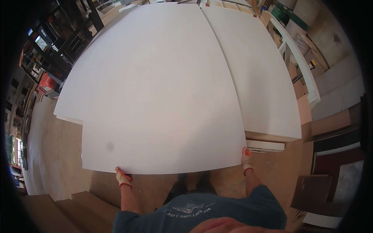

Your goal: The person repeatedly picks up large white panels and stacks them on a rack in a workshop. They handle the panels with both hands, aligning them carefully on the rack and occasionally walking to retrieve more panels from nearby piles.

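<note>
A large white sheet [155,89] spreads out in front of me, its near edge sticking out past the white panels under it. My left hand [123,177], in a pale work glove with red-orange on it, is closed on the near edge toward the left. At the near right corner my right hand [246,157], gloved the same way, grips the sheet's edge. Fingers under the sheet are hidden on both hands. Along the right side lies a second white panel [268,89], a thin dark gap between it and the sheet.
A forklift-like machine [64,46] with a red part [47,82] stands at the left. A white frame [299,58] leans along the right, with a green object [285,15] beyond it. Brown boards [93,207] lie low at left. A brown box [311,192] sits at lower right.
</note>
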Demonstrator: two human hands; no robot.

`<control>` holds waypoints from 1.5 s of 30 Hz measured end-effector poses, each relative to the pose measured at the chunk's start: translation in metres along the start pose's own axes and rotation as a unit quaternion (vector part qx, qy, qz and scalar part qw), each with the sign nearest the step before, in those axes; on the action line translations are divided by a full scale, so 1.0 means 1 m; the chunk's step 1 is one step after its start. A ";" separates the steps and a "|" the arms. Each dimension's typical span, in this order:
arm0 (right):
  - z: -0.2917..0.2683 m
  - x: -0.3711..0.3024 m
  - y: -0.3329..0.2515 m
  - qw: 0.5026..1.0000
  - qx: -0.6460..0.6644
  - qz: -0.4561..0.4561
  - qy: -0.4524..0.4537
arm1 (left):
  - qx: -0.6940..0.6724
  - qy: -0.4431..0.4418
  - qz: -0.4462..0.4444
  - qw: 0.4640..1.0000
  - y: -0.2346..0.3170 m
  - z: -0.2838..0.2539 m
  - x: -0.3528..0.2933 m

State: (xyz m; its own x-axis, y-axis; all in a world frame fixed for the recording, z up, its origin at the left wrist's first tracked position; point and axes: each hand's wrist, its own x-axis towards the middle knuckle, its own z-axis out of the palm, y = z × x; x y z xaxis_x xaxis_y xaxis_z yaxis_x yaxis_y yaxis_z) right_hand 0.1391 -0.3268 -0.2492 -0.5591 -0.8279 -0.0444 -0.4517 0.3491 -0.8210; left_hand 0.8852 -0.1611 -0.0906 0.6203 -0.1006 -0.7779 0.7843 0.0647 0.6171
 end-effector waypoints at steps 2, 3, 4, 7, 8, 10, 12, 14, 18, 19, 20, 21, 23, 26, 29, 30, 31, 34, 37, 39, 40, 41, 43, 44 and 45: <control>0.024 -0.037 0.015 0.998 0.052 -0.012 0.018 | 0.011 -0.002 -0.006 1.000 0.030 -0.007 0.019; 0.029 -0.066 0.022 0.999 0.037 -0.004 0.016 | 0.046 0.027 0.016 0.998 0.046 -0.012 0.030; 0.034 -0.096 0.025 0.999 0.017 0.032 0.022 | 0.046 0.019 0.023 0.999 0.063 -0.016 0.042; 0.060 -0.172 0.020 0.990 -0.060 0.122 -0.042 | 0.078 -0.028 0.049 0.995 0.119 -0.027 0.076; 0.064 -0.189 0.016 0.991 -0.047 0.110 -0.055 | 0.066 -0.050 0.059 0.995 0.135 -0.030 0.082; 0.077 -0.226 0.002 0.990 -0.030 0.116 -0.074 | 0.102 -0.047 0.095 0.989 0.164 -0.030 0.088; 0.065 -0.247 -0.010 0.979 -0.053 0.155 -0.121 | 0.154 -0.010 0.127 0.980 0.178 -0.023 0.086; 0.045 -0.249 -0.019 0.955 -0.064 0.226 -0.179 | 0.209 0.020 0.132 0.969 0.171 -0.016 0.078; -0.024 -0.200 -0.008 0.970 -0.104 0.184 -0.120 | 0.232 0.011 0.108 0.967 0.096 -0.024 0.053; -0.041 -0.178 0.002 0.979 -0.102 0.156 -0.084 | 0.228 0.028 0.095 0.969 0.073 -0.032 0.043; -0.058 -0.154 0.015 0.975 -0.100 0.173 -0.099 | 0.256 0.007 0.089 0.963 0.047 -0.040 0.036; -0.076 -0.126 0.032 0.971 -0.125 0.176 -0.099 | 0.271 -0.011 0.078 0.959 0.020 -0.045 0.026; -0.111 -0.067 0.073 0.973 -0.130 0.170 -0.081 | 0.626 -0.022 0.154 0.765 -0.037 -0.058 0.003; -0.172 0.021 0.141 0.984 -0.032 0.156 -0.082 | 0.944 -0.047 0.268 0.188 -0.126 -0.071 -0.043; -0.235 0.095 0.192 0.989 0.003 0.125 -0.075 | 0.951 -0.055 0.263 0.155 -0.222 -0.084 -0.094; -0.259 0.115 0.206 0.988 -0.012 0.133 -0.082 | 0.945 -0.057 0.257 0.193 -0.253 -0.091 -0.112; -0.283 0.131 0.221 0.987 -0.025 0.134 -0.083 | 0.930 -0.057 0.239 0.274 -0.281 -0.097 -0.131; -0.350 0.157 0.262 0.987 -0.008 0.151 -0.056 | 0.763 -0.039 0.127 0.632 -0.352 -0.127 -0.187; -0.417 0.156 0.310 0.987 -0.045 0.144 -0.048 | 0.574 -0.006 0.017 0.819 -0.408 -0.152 -0.238; -0.453 0.139 0.336 0.991 -0.073 0.103 -0.037 | 0.500 0.011 -0.030 0.866 -0.438 -0.160 -0.260; -0.469 0.130 0.351 0.994 -0.074 0.079 -0.019 | 0.485 0.013 -0.043 0.873 -0.452 -0.154 -0.268; -0.482 0.114 0.356 0.993 -0.092 0.069 -0.018 | 0.466 0.017 -0.058 0.883 -0.463 -0.152 -0.272; -0.510 0.090 0.377 0.990 -0.118 0.078 0.003 | 0.451 0.011 -0.074 0.889 -0.487 -0.137 -0.280; -0.518 0.076 0.387 0.988 -0.120 0.094 0.021 | 0.443 0.009 -0.080 0.893 -0.494 -0.127 -0.283; -0.524 0.068 0.397 0.978 -0.151 0.141 0.016 | 0.431 0.003 -0.084 0.898 -0.504 -0.119 -0.286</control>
State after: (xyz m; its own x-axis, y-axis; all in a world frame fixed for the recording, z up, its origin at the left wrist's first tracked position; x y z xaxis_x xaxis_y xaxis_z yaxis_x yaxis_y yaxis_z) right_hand -0.4425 -0.0141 -0.2793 -0.7109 -0.6671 -0.2229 -0.4580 0.6796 -0.5731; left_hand 0.3138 -0.0468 -0.1929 0.4959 -0.0317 -0.8678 0.5679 -0.7441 0.3518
